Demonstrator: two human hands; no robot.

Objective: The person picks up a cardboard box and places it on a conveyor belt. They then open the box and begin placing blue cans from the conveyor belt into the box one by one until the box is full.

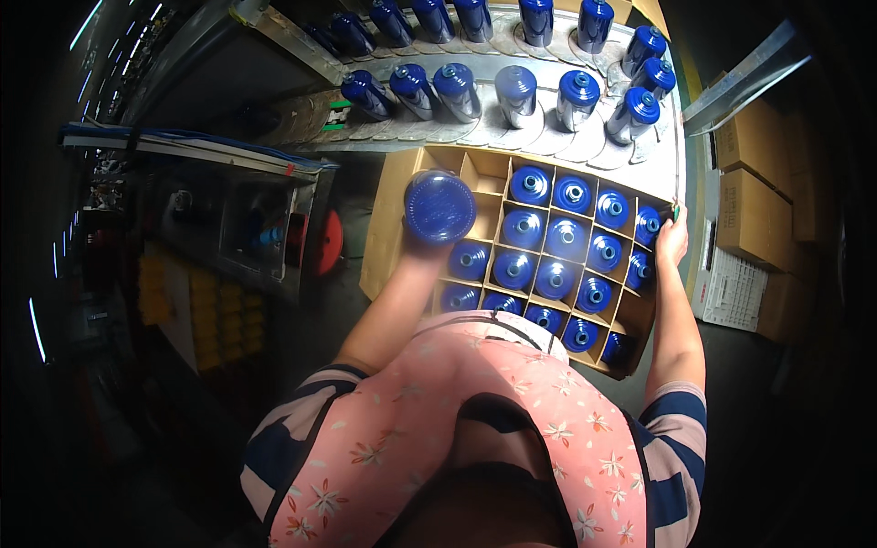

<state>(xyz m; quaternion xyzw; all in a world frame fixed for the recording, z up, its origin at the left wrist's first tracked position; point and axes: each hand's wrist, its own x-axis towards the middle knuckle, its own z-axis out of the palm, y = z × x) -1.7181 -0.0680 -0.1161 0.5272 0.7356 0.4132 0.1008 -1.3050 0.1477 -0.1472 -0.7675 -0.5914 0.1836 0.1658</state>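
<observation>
One blue bottle (439, 206) is held in the left hand (429, 254), above the left part of a cardboard box (388, 219). Its round base, ringed with small marks, faces the camera, so that the neck points away and out of sight. The left hand is closed on this bottle from the near side; most of its fingers lie hidden behind the bottle's body.

The right hand (672, 239) is at the far right corner of the box, touching its right edge, with the fingers pointing away from the wearer. The fingers are small and partly turned from view here, so how tightly they are closed cannot be told; they appear bent rather than spread. The right forearm runs up along the outside of the box.

Within the box, thin cardboard dividers (493, 217) form square compartments. Packed bottles (566, 237), also blue, stand in many of these, necks upward; they fill most of the middle and right side.

Beyond the box, two lines of upright bottles (577, 100) stand on a conveyor (546, 139) of overlapping plates, which curves at the right. Brown cartons (754, 215) are stacked at the far right, with a white crate (734, 289) beside them. A red disc (331, 242) lies to the left of the box. The wearer's pink flowered apron (402, 393) occupies the lower centre.
</observation>
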